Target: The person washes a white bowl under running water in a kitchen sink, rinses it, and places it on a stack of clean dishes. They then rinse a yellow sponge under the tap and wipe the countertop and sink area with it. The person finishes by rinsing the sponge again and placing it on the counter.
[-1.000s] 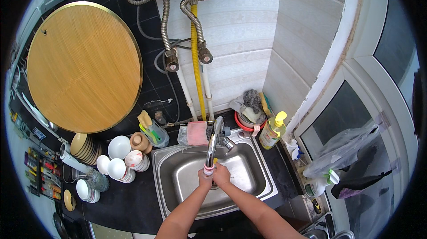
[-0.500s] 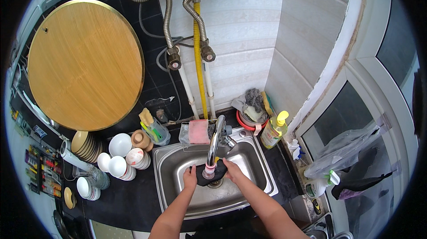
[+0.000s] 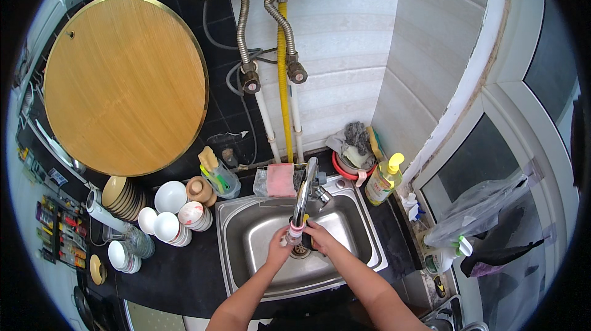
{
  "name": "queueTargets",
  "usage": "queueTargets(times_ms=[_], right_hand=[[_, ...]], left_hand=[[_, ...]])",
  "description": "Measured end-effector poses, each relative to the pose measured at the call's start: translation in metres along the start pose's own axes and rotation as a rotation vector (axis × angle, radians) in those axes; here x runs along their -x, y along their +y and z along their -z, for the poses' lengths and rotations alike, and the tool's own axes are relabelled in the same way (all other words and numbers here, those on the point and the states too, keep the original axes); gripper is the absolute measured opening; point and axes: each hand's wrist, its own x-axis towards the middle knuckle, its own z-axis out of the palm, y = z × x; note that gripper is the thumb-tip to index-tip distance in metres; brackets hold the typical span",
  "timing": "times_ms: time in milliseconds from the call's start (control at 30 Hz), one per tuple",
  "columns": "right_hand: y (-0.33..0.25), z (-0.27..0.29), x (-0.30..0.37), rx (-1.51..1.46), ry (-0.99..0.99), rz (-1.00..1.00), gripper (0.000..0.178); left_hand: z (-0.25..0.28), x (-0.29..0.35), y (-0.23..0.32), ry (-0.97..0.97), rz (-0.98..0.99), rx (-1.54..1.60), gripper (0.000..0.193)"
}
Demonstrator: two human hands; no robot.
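Observation:
Both my hands are over the steel sink [image 3: 246, 277], close to the curved chrome tap [image 3: 303, 190]. My left hand [image 3: 280, 248] is beside the tap's pink-and-clear nozzle [image 3: 296, 230]; its fingertips are partly hidden there, and I cannot make out whether they grip anything. Right of the nozzle, my right hand [image 3: 320, 237] is closed on a dark item with a yellow part [image 3: 306, 219]. Most of that black item lies behind the hand and tap, so its kind does not show. Below the nozzle is the round drain [image 3: 300, 251].
A wire rack with a pink cloth [image 3: 281, 179] stands behind the sink. To the right are a yellow-capped soap bottle [image 3: 383, 181] and a red basin [image 3: 349, 171] of rags. Stacked white bowls [image 3: 167, 227] and a utensil holder [image 3: 225, 183] stand left.
The black item, earlier stretched between both hands under the nozzle, is now mostly out of sight by the right hand. My left hand has moved rightward to the nozzle. The view has shifted slightly.

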Motion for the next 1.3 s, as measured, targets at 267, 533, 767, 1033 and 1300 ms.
queueTargets(times_ms=[267, 533, 767, 1033, 1300], right_hand=[[-0.013, 0.002, 0.022, -0.088, -0.197, 0.021, 0.046], [0.009, 0.016, 0.001, 0.368, 0.111, 0.161, 0.029], [-0.001, -0.003, 0.01, 0.521, -0.183, 0.154, 0.03], [0.002, 0.013, -0.012, 0.444, -0.067, 0.393, 0.022], [-0.01, -0.011, 0.008, 0.537, 0.024, 0.25, 0.02]], left_hand=[[0.004, -0.007, 0.012, -0.155, 0.532, 0.544, 0.048], [0.004, -0.012, -0.022, 0.053, 0.458, 0.389, 0.028], [0.008, -0.005, 0.044, -0.089, 0.639, 0.792, 0.037], [-0.006, -0.005, 0.032, -0.106, 0.432, 0.456, 0.032], [-0.01, -0.01, 0.01, 0.038, 0.405, 0.583, 0.029]])
